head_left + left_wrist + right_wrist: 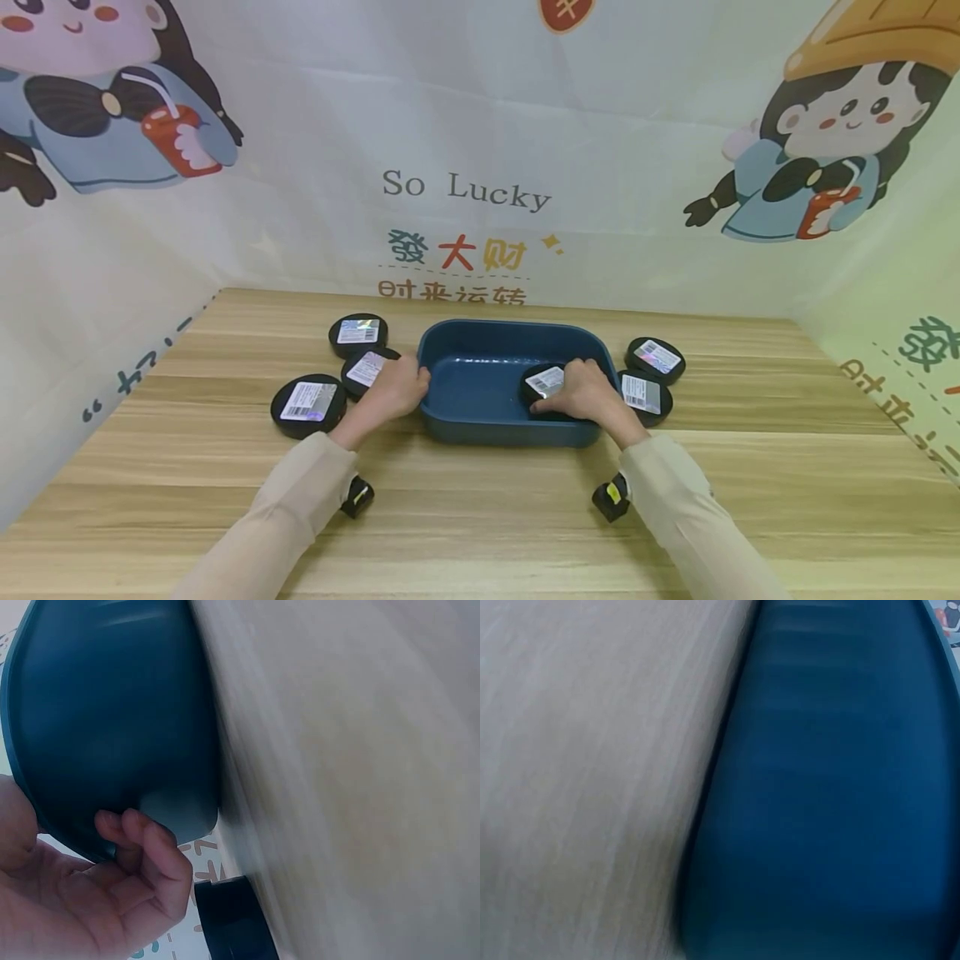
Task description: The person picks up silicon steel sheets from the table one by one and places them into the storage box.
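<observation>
A blue rectangular bin stands on the wooden table. My left hand grips its left end; the left wrist view shows the fingers curled against the bin's outer wall. Inside the bin at the right, my right hand holds a flat round black container with a white label, thumb on its near side. Part of that container is hidden beneath the hand. In the right wrist view only the bin's side and the table appear, with the hand out of sight.
Left of the bin lie three more black round containers, one at the back, one by my left hand and one nearer. Two others, a far one and a near one, lie to the right. A printed cloth hangs behind.
</observation>
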A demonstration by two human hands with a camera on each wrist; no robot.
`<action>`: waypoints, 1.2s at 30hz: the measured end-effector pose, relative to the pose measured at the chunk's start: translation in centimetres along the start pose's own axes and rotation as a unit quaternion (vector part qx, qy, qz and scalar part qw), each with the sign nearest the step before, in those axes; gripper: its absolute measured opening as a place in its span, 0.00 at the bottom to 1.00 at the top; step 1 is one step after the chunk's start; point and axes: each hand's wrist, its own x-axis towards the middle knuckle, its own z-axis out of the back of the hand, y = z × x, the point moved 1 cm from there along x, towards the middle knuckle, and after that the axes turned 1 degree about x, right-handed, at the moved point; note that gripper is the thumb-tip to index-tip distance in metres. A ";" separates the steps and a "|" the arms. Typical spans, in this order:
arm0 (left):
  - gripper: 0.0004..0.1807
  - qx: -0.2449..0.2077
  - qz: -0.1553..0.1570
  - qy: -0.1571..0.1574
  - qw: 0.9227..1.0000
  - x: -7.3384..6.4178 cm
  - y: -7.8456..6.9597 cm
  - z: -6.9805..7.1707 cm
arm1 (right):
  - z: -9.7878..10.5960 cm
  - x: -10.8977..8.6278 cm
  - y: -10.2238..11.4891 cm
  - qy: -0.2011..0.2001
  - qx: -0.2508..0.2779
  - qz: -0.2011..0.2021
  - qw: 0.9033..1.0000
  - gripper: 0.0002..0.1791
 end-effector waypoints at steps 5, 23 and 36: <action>0.14 0.004 -0.003 -0.001 1.000 0.0 -0.1 0.0 | -0.1 0.2 -0.1 0.001 -0.008 0.005 1.000 0.27; 0.15 0.010 0.010 0.008 1.000 -0.1 -0.2 0.1 | -0.4 0.6 0.1 0.009 -0.023 -0.005 1.000 0.27; 0.14 0.010 0.012 0.010 1.000 -0.1 -0.3 0.2 | -0.6 0.7 0.3 0.009 -0.051 -0.003 0.999 0.30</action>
